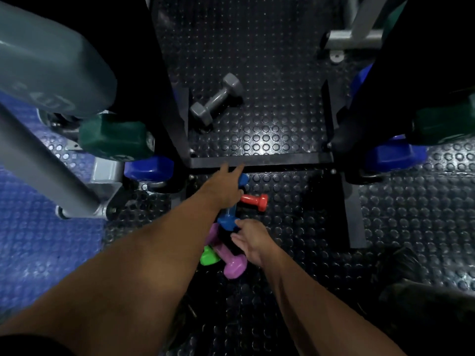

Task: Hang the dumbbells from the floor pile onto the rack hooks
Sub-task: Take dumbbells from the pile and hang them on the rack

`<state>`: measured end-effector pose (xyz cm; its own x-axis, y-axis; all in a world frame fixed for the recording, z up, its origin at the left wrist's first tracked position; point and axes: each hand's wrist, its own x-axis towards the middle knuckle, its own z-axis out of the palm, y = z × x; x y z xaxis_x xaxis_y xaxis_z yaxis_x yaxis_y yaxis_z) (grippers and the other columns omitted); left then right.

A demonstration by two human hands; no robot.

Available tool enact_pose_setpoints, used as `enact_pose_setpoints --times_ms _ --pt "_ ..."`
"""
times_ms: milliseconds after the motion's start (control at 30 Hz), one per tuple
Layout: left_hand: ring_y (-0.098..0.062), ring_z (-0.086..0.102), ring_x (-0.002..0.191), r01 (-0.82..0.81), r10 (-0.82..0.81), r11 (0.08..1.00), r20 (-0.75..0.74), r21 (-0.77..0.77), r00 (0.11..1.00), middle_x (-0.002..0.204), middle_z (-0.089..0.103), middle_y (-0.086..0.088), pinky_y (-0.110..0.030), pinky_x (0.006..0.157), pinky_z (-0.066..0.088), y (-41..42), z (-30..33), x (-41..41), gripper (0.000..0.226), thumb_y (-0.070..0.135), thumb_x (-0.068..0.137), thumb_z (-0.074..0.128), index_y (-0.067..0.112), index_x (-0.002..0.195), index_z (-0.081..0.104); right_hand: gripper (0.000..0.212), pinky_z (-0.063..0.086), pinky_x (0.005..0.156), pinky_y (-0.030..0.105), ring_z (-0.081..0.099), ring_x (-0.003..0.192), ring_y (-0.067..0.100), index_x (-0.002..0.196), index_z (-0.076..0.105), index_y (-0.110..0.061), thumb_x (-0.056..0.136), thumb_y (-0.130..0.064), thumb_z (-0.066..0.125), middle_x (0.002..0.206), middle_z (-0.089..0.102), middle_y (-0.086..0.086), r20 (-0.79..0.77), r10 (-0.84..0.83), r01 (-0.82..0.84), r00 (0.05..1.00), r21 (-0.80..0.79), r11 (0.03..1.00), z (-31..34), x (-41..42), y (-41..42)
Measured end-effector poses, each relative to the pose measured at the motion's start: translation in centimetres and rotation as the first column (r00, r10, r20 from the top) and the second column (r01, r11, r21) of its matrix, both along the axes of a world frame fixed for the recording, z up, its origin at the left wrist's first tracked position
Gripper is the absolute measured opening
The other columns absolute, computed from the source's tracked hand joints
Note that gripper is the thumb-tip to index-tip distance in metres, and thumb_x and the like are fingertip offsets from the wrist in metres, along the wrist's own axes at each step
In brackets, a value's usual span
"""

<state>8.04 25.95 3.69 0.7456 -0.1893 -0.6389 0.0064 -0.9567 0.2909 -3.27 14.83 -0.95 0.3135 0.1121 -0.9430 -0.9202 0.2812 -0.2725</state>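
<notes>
1. Both bare forearms reach forward and down from the bottom edge, converging toward the middle.
2. Left hand (226, 187) is stretched farthest out, back of the hand up, fingers extended and held together, pointing ahead.
3. Right hand (250, 238) sits nearer and lower, fingers loosely spread and aimed to the left, thumb apart from them.
4. Whether either hand grips anything can't be made out.

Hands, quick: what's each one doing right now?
Left hand: open, fingers straight, reaching over the blue dumbbell.
Right hand: open, fingers relaxed beside the purple dumbbell, holding nothing.
</notes>
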Motion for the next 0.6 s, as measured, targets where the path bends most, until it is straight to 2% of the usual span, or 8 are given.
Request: enact_pose_setpoints --times_ms 100,133,167,233,300,400,467,600 --pt "-0.041 0.032 0.147 0.081 -0.075 0.992 -0.056 0.098 0.996 0.168 0.006 -0.018 -0.051 0.119 0.035 0.1 -1.4 0.4 0.082 0.031 0.099 0.062 0.03 0.164 0.012 0.025 0.054 0.057 0.017 0.056 0.075 0.013 0.126 0.06 -0.003 0.102 -0.01 0.06 0.111 0.065 0.008 -0.009 -0.016 0.016 1.0 -0.004 1.0 -1.4 0.9 1.0" --pt "-0.041 0.035 0.144 0.092 -0.085 0.989 -0.06 0.117 0.995 0.167 0.01 -0.019 -0.051 0.117 0.037 0.1 -1.7 0.4 0.082 0.028 0.099 0.062 0.031 0.164 0.012 0.03 0.05 0.047 0.016 0.054 0.071 0.012 0.13 0.057 0.0 0.102 -0.01 0.06 0.107 0.063 0.006 -0.013 -0.016 0.016 1.0 -0.014 1.0 -1.8 0.9 1.4" --pt "-0.041 0.037 0.142 0.098 -0.091 0.987 -0.057 0.127 0.994 0.164 0.015 -0.019 -0.052 0.115 0.039 0.2 -2.0 0.5 0.081 0.026 0.099 0.062 0.033 0.163 0.012 0.032 0.049 0.045 0.017 0.058 0.074 0.014 0.131 0.056 -0.001 0.102 -0.01 0.062 0.108 0.064 0.006 -0.02 -0.019 0.019 1.0 -0.024 1.0 -2.0 1.0 1.7" --pt "-0.04 0.041 0.139 0.099 -0.093 0.987 -0.048 0.129 0.995 0.162 0.02 -0.02 -0.051 0.112 0.042 0.4 -2.3 0.6 0.078 0.025 0.1 0.061 0.036 0.162 0.015 0.032 0.058 0.057 0.026 0.068 0.095 0.021 0.13 0.055 -0.005 0.101 -0.012 0.066 0.12 0.067 0.009 -0.025 -0.045 0.044 0.999 -0.031 0.999 -3.0 1.2 2.4" --pt "-0.04 0.048 0.134 0.095 -0.093 0.989 -0.025 0.112 0.995 0.159 0.026 -0.019 -0.048 0.108 0.046 0.5 -2.5 0.8 0.072 0.024 0.1 0.061 0.033 0.16 0.022 0.028 0.059 0.072 0.034 0.069 0.107 0.025 0.127 0.057 -0.008 0.101 -0.01 0.065 0.124 0.068 0.011 -0.016 -0.043 0.042 0.999 -0.042 0.998 -3.5 1.6 3.0" --pt "-0.038 0.061 0.116 0.045 -0.048 0.995 0.025 0.088 0.999 0.137 0.047 -0.014 -0.045 0.096 0.055 0.1 -2.4 1.3 0.059 0.018 0.097 0.065 0.031 0.148 0.04 0.019 0.059 0.079 0.038 0.068 0.108 0.026 0.12 0.06 -0.011 0.101 -0.006 0.061 0.122 0.069 0.011 -0.02 -0.032 0.03 0.999 -0.082 0.996 -3.5 1.9 3.4" --pt "-0.037 0.064 0.109 0.025 -0.029 0.996 0.047 0.082 0.998 0.124 0.053 -0.013 -0.044 0.09 0.056 -0.1 -1.9 1.4 0.052 0.016 0.094 0.067 0.028 0.14 0.046 0.02 0.062 0.081 0.041 0.07 0.102 0.027 0.114 0.064 -0.015 0.095 -0.008 0.065 0.116 0.071 0.011 -0.007 -0.004 0.003 1.0 -0.162 0.987 -3.2 1.8 3.1" --pt "-0.039 0.065 0.1 0.03 -0.033 0.999 0.099 0.037 0.995 0.111 0.059 -0.016 -0.042 0.08 0.051 0.4 -0.3 -0.1 0.046 0.016 0.092 0.067 0.02 0.131 0.043 0.05 0.064 0.084 0.045 0.073 0.092 0.027 0.123 0.066 -0.015 0.075 -0.029 0.073 0.103 0.072 0.007 0.001 0.173 -0.154 0.985 -0.45 0.88 -2.5 0.6 1.4"
